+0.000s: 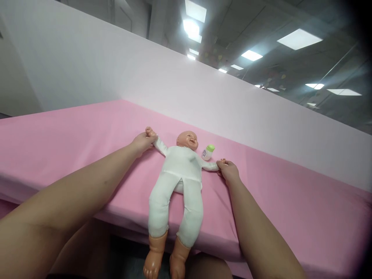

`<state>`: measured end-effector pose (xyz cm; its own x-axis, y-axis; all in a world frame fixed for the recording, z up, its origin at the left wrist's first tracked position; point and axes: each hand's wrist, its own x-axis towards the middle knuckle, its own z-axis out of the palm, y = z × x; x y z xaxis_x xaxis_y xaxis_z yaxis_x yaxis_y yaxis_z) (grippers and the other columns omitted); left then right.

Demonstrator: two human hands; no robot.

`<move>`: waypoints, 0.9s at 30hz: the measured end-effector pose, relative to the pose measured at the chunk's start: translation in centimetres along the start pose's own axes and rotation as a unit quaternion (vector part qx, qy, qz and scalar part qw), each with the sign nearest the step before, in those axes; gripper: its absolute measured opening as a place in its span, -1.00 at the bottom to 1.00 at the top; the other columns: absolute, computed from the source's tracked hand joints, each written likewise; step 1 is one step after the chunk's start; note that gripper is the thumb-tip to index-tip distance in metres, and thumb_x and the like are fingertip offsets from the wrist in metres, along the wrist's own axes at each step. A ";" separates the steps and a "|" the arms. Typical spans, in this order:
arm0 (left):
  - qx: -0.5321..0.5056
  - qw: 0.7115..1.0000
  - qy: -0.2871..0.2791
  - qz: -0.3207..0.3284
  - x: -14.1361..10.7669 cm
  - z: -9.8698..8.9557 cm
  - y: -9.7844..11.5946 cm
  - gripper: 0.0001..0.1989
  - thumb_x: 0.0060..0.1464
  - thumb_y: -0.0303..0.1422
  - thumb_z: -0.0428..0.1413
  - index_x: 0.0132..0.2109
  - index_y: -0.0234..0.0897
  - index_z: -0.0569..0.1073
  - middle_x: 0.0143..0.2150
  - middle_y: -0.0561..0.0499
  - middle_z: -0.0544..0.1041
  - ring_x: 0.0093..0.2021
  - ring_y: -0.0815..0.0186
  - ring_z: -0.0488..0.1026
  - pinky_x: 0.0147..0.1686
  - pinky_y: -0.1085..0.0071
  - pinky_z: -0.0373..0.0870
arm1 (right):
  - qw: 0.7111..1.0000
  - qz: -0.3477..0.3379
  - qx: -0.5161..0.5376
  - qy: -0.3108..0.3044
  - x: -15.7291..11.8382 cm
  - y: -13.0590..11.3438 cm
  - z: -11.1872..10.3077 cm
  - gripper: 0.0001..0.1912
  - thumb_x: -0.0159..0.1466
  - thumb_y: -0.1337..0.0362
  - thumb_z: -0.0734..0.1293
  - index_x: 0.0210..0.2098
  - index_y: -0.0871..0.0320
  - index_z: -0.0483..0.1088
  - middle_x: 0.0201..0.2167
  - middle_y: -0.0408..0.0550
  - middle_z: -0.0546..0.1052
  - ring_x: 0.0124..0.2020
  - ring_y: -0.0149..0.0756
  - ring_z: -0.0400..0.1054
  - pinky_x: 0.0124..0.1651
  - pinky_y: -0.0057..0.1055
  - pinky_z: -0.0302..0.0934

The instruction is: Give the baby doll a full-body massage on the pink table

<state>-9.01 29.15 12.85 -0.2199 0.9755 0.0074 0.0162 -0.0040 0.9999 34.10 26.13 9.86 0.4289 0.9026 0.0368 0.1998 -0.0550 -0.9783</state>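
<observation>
The doll lay on its back in front of you, its head toward the panel, its lower legs and feet hanging past the near edge of the surface. That overhang looked like the main risk: a pull toward you on both arms could have brought the body over the edge, with the dangling legs adding weight on that side. A hard or uneven tug might also have twisted the torso or strained the soft sleeves where they met the plastic hands. Swinging the arm on your right could have knocked the bottle over.

The doll wore a white, fabric-like suit, slightly creased at the hips and knees, with a gap between the legs below the belly. Its head, hands and feet were glossy and flesh-toned, the feet darker; the mouth was parted and the head turned to your right. Both arms were spread wide.

Your left hand gripped one of its wrists, and your right hand gripped the other.

The small white bottle, with a green cap and a label too small to read, was beside the doll's shoulder. Beneath everything, the surface was pink; behind it rose a pale panel, and above that, ceiling lights glared.
</observation>
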 end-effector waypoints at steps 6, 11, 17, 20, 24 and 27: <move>0.045 0.997 -0.014 0.066 -1.4 0.6 0.5 -0.58 -0.08 -0.23 0.35 -0.07 -0.20 0.45 -0.28 -0.03 0.53 -0.32 0.16 0.56 -0.38 0.31 0.51 | 0.998 -0.046 0.028 0.017 -1.4 -1.2 0.9 -0.33 0.12 0.11 0.52 0.18 0.01 0.32 -0.02 -0.01 0.61 -0.23 -0.22 0.57 -0.31 -0.37 0.53; 0.104 0.957 -0.155 0.220 -4.1 1.9 1.7 -0.65 -0.01 -0.25 0.29 -0.04 -0.17 0.57 -0.13 -0.06 0.61 -0.16 0.13 0.55 -0.20 0.30 0.48 | 0.981 -0.176 0.051 -0.068 -5.3 -3.9 2.7 -0.35 0.18 0.10 0.50 0.22 -0.01 0.32 0.09 0.00 0.57 -0.09 -0.18 0.52 -0.14 -0.30 0.48; 0.332 0.848 -0.269 0.314 -6.0 2.7 3.1 -0.64 -0.02 -0.23 0.28 -0.01 0.04 0.67 -0.11 -0.01 0.59 -0.07 0.08 0.54 -0.05 0.30 0.41 | 0.903 -0.309 -0.165 -0.250 -9.0 -6.0 4.0 -0.74 0.19 0.21 0.49 -0.11 -0.01 0.59 -0.10 -0.07 0.63 -0.13 -0.13 0.47 -0.10 -0.24 0.36; 0.378 0.812 -0.293 0.334 -5.9 2.7 3.3 -0.63 -0.03 -0.30 0.25 -0.03 0.10 0.68 -0.15 -0.01 0.57 -0.09 0.09 0.55 -0.06 0.29 0.40 | 0.861 -0.375 -0.236 -0.250 -9.4 -6.3 4.1 -0.78 0.22 0.26 0.45 -0.14 -0.09 0.62 -0.11 -0.10 0.63 -0.06 -0.07 0.44 0.01 -0.15 0.33; 0.356 0.834 -0.261 0.330 -5.7 3.1 2.8 -0.61 -0.10 -0.30 0.29 -0.05 0.07 0.68 -0.13 0.01 0.59 -0.06 0.07 0.54 -0.07 0.29 0.40 | 0.862 -0.378 -0.236 -0.243 -9.0 -6.0 4.1 -0.78 0.22 0.25 0.45 -0.13 -0.11 0.62 -0.14 -0.11 0.63 -0.10 -0.07 0.45 0.00 -0.12 0.33; 0.299 0.888 -0.219 0.274 -5.4 3.4 2.1 -0.65 -0.05 -0.18 0.31 -0.06 -0.04 0.66 -0.14 0.02 0.61 -0.15 0.11 0.55 -0.18 0.32 0.42 | 0.917 -0.270 -0.136 -0.260 -8.2 -5.5 3.8 -0.70 0.18 0.20 0.50 -0.07 -0.06 0.60 -0.09 -0.09 0.64 -0.16 -0.11 0.48 -0.06 -0.17 0.37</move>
<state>-4.49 24.65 14.85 0.3782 0.8561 0.3522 0.5472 -0.5137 0.6608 26.12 20.71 14.12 -0.2620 0.9070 0.3298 0.5025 0.4200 -0.7557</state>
